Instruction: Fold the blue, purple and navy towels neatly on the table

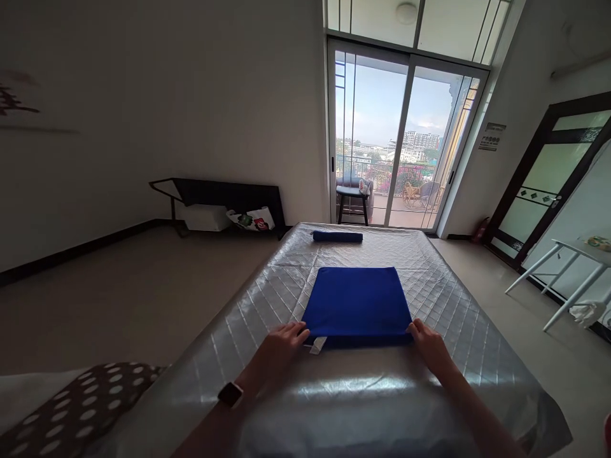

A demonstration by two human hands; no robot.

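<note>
Blue cloth [358, 302]: folded into a flat rect. pad; laid approx. centrally on silver quilted cover [258, 318]; near edge turned toward wearer, narrower than far edge in view owing to perspective.
L hand [282, 340]: placed at near L corner of cloth; fingers closed together, corner held at fingertips; thumb partly hidden.
R hand [424, 340]: placed at near R corner; thumb & index brought together, corner pinched betw. them; remaining fingers curled.
White tag [318, 345]: seen at near edge of cloth, just beside L hand; angled out over cover.
Dark blue roll [338, 236]: laid crosswise nr. far end of cover, beyond cloth & apart from it; not touched by either hand.
Watch [230, 395]: worn on L wrist; dark sq. face turned up.
Dotted fabric [81, 407]: brown w/ white spots; located at lower L, beside cover.
Black frame [229, 194]: set along L wall; white box [206, 217] & printed bag [251, 219] positioned at its lower part.
Sliding door [370, 108]: glazed; located past far end of cover; dark stool [352, 191] seen through glass, L side.
</note>
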